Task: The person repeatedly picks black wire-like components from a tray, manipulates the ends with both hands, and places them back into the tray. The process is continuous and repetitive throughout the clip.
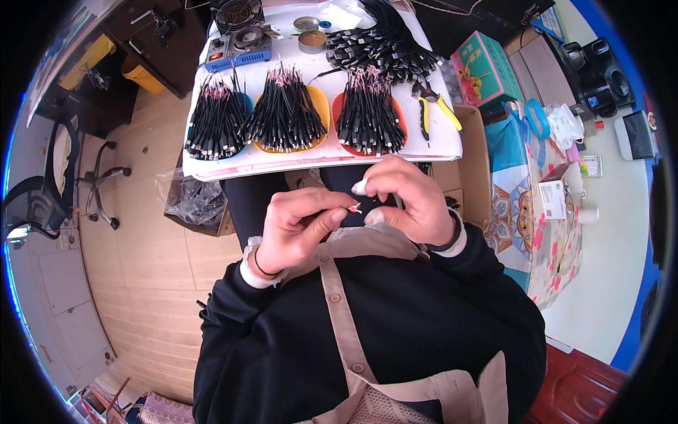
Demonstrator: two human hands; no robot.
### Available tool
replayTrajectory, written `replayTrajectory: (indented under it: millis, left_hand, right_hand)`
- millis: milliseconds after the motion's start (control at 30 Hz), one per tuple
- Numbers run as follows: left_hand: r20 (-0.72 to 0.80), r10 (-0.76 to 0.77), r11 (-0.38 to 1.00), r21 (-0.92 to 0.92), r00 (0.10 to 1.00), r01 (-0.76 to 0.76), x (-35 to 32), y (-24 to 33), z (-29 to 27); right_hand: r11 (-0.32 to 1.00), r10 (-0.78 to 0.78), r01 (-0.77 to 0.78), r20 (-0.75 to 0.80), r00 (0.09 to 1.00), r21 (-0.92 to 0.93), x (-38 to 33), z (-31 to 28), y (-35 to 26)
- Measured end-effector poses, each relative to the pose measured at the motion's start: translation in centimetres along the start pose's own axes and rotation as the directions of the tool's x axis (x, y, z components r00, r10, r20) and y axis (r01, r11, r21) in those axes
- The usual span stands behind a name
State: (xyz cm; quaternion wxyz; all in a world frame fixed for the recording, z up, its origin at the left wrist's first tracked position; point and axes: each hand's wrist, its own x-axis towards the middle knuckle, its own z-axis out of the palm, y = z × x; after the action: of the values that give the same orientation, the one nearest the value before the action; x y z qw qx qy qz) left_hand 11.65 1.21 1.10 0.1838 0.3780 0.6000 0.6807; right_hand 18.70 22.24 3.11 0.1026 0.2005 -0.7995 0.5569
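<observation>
My left hand (300, 220) pinches a short cable end between thumb and forefinger, above my lap. Its thin red and white wires (355, 208) stick out past the fingertips; the rest of the cable is hidden in the hand. Just to the right, my right hand (415, 200) has thumb and forefinger spread, with white covers on the tips and nothing visible between them. Beyond both hands, bundles of black cables (286, 116) with metal plugs and bared pinkish wire ends lie on a blue plate (248, 103), a yellow plate (323, 106) and a red plate (400, 116).
On the white table (282, 164) are yellow-handled pliers (438, 113), a larger heap of black cables (381, 46), a blue-based device (240, 53) and a round tin (311, 41). An open cardboard box (474, 155) stands right of the table; a bag-filled box (194, 201) sits left.
</observation>
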Motion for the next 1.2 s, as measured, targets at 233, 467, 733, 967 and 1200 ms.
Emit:
replayTrajectory:
  millis: [233,467,733,967,1200]
  left_hand:
    - [0.001,-0.033,0.999,-0.041,0.999,0.033,0.2,-0.6,-0.2]
    - [0.009,-0.073,0.997,0.039,0.997,0.072,1.4,0.2,-0.3]
    - [-0.227,-0.088,0.900,0.400,0.970,0.175,9.5,5.7,-3.9]
    - [0.179,0.060,0.354,0.916,0.982,-0.189,26.8,-7.1,-10.6]
    - [0.174,-0.169,0.088,0.983,0.970,-0.161,31.2,-16.2,-13.0]
  right_hand:
    - [0.934,-0.266,0.266,0.036,0.963,-0.238,1.0,0.0,0.6]
    - [0.962,-0.237,0.235,0.003,0.971,-0.139,1.4,-0.2,1.7]
    - [0.995,0.002,0.007,-0.088,0.996,0.099,1.2,-3.1,5.2]
    - [0.991,0.089,-0.096,0.074,0.993,0.095,1.0,-2.7,7.8]
    - [0.994,0.028,-0.039,0.105,0.994,0.104,1.1,-3.9,9.3]
